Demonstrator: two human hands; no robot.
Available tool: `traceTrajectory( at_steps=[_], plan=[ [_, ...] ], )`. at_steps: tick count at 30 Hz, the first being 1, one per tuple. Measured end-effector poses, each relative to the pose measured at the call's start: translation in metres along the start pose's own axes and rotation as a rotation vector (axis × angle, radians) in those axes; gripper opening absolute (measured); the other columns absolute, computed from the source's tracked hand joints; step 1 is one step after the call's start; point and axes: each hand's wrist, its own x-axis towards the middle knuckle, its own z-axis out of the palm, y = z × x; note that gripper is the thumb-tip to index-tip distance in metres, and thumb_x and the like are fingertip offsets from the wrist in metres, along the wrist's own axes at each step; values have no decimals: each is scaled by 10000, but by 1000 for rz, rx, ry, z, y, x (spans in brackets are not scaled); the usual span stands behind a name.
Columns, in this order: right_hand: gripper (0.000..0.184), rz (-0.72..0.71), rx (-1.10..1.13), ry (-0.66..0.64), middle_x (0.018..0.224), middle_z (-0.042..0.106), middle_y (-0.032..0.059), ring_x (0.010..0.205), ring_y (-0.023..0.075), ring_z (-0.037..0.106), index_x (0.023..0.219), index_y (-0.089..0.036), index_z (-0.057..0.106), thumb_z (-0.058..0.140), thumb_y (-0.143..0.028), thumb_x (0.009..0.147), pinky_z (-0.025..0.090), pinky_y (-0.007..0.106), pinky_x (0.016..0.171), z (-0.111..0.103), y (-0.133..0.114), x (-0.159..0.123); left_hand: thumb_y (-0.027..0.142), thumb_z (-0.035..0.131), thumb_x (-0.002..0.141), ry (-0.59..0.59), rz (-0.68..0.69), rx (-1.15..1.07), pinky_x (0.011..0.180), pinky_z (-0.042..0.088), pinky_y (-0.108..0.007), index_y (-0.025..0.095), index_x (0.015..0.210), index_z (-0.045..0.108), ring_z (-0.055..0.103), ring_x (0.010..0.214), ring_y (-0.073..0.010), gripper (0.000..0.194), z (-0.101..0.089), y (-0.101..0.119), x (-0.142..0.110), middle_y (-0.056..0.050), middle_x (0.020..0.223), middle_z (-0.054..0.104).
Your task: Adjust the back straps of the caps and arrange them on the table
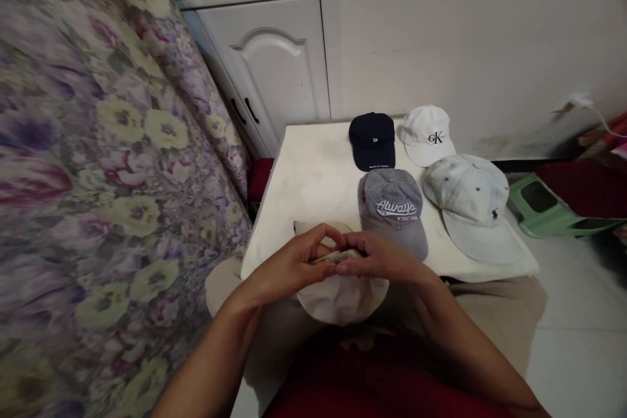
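A cream-coloured cap (pixel 340 302) lies at the near edge of the table, close to my lap, under both hands. My left hand (pixel 302 260) pinches a narrow strip of the cap, perhaps its strap, between thumb and fingers. From the other side my right hand (pixel 376 255) grips the same strip, and the fingertips of both hands meet there. Just beyond my right hand rests a grey cap (pixel 392 199) with "Always" lettering. The exact part between my fingers is partly hidden by them.
A navy cap (pixel 373 137), a white cap (pixel 427 134) with "CK" letters and a pale denim-look cap (pixel 470 192) sit on the table (pixel 304 170). A flowered curtain (pixel 117 163) hangs at left, a white cabinet (pixel 274 65) stands behind, and a green stool (pixel 543 209) is at right.
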Motion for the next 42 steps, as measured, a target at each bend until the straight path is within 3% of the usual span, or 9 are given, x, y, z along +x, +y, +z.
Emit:
traceTrajectory(
  at_steps=[8, 12, 16, 21, 26, 36, 42],
  plan=[
    [257, -22, 152, -22, 645, 619, -38, 549, 76, 512, 871, -166, 689, 744, -411, 819, 389, 210, 546, -5, 17, 3, 304, 706, 843, 67, 4, -1, 573, 311, -218, 250, 1210, 490, 467, 664, -110, 429, -3, -14, -22, 39, 818, 564],
    [271, 21, 131, 5, 649, 594, -46, 506, 55, 436, 872, -167, 706, 770, -418, 792, 315, 185, 461, -7, 18, 5, 313, 644, 901, 86, 67, -15, 619, 340, -229, 240, 1272, 483, 489, 702, -118, 411, -7, -22, -29, 27, 833, 571],
    [279, 50, 170, -39, 622, 579, -50, 470, 45, 378, 866, -162, 711, 781, -418, 781, 246, 181, 421, -2, 16, 7, 307, 607, 932, 106, 89, 5, 628, 358, -232, 210, 1260, 520, 510, 713, -124, 353, -11, -16, -32, 9, 831, 594],
    [280, -19, 405, -68, 644, 601, -37, 463, 48, 380, 827, -160, 686, 787, -413, 761, 211, 194, 415, 8, 21, 10, 282, 609, 932, 178, 177, 18, 655, 402, -229, 202, 1200, 585, 548, 759, -129, 281, -11, -3, -29, -9, 888, 633],
    [297, -23, 401, 14, 645, 561, -40, 538, 67, 419, 791, -159, 648, 799, -411, 755, 251, 200, 477, 11, 23, 10, 299, 613, 929, 252, 165, 23, 631, 400, -211, 203, 1102, 638, 547, 756, -120, 199, -8, -9, -21, -8, 935, 639],
    [369, -39, 379, 7, 654, 539, -40, 574, 82, 433, 769, -160, 619, 818, -466, 722, 289, 221, 524, 10, 24, 10, 340, 623, 926, 316, 173, 16, 583, 376, -196, 200, 1037, 632, 522, 685, -102, 179, -7, -17, -19, 11, 831, 617],
    [327, -64, 373, 45, 655, 535, -40, 577, 89, 434, 785, -167, 629, 801, -442, 748, 294, 234, 530, 7, 28, 9, 327, 642, 913, 392, 189, 182, 694, 428, -233, 207, 1060, 635, 562, 813, -139, 190, -3, -15, -22, -4, 898, 642]
  ],
)
